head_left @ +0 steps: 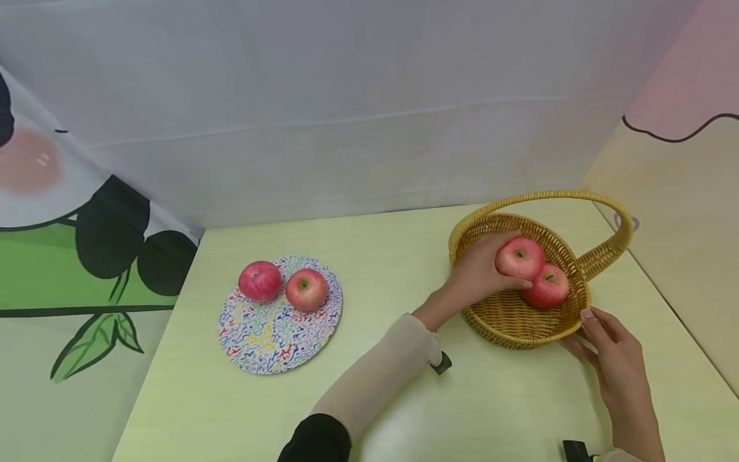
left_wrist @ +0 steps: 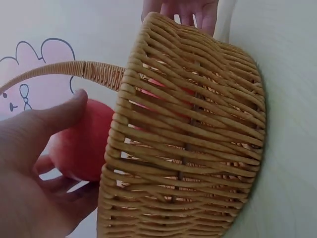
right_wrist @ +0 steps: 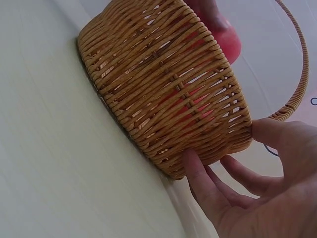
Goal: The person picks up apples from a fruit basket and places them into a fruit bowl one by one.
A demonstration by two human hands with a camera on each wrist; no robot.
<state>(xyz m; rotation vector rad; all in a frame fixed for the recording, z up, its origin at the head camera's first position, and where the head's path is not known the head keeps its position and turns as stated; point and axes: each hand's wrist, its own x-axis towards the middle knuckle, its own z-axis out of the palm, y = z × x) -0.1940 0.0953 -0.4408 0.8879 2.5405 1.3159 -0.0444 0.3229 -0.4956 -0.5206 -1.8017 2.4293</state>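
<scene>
My left hand (head_left: 480,269) reaches over the wicker basket (head_left: 508,327) and grips a red apple (head_left: 519,258) between thumb and fingers. In the left wrist view this apple (left_wrist: 81,141) is at the height of the basket's rim. A second apple (head_left: 548,289) lies inside, partly behind the held one, and shows red through the weave. With my right hand (head_left: 619,350) I hold the basket's near right side, thumb at the rim and fingers against the outer wall, as the right wrist view shows.
Two more apples, one streaked (head_left: 260,281) and one smoother (head_left: 306,290), sit on a round colourful patterned plate (head_left: 271,346) at the table's left. The basket's tall handle (head_left: 614,240) arches over its far right side. A pale wall cloth (head_left: 369,160) hangs behind the table.
</scene>
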